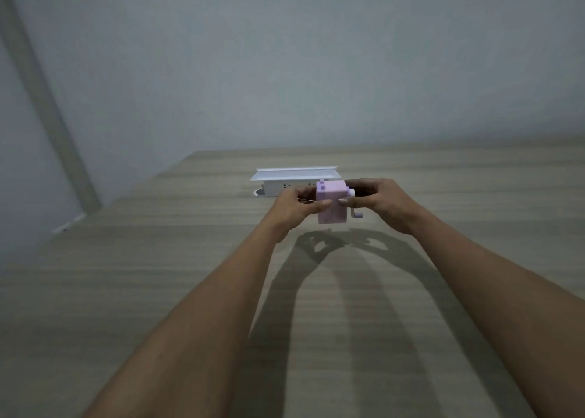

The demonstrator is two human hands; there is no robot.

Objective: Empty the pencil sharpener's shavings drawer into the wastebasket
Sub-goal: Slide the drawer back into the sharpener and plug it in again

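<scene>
A lilac pencil sharpener is held up above the wooden table, between both hands. The left hand closes on its left side, thumb pressed to the near face. The right hand closes on the right side, thumb on the near face just beside the crank handle. Just beyond, on the far part of the table, lies a white power strip under a white tray.
</scene>
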